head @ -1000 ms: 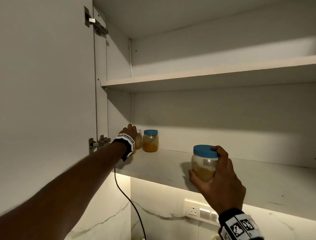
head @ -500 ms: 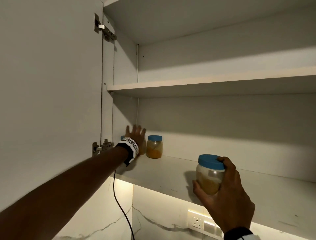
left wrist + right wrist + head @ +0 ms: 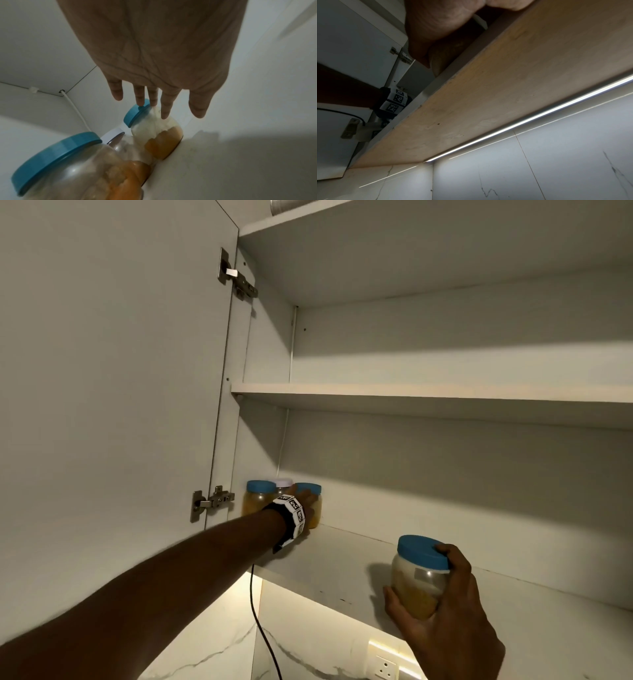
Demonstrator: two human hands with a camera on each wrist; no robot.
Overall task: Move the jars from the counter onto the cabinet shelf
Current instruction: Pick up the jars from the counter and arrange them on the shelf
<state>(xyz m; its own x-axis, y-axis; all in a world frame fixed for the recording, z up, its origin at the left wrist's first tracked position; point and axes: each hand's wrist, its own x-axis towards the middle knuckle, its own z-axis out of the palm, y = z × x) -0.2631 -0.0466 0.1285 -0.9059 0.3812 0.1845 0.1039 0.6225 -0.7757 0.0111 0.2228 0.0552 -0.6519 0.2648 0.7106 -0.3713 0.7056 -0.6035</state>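
4 jars, all clear plastic, part-filled with yellow-orange stuff. Held jar [image 3: 420, 578]: blue lid, upright, at near edge of bottom shelf [image 3: 346, 573], right of centre. Far-left corner of that shelf holds a cluster of three: left jar [image 3: 257, 498], blue lid, upright against side wall; white-lid jar [image 3: 284, 485] behind, mostly hidden; right jar [image 3: 313, 503], blue lid, upright, near the back wall.
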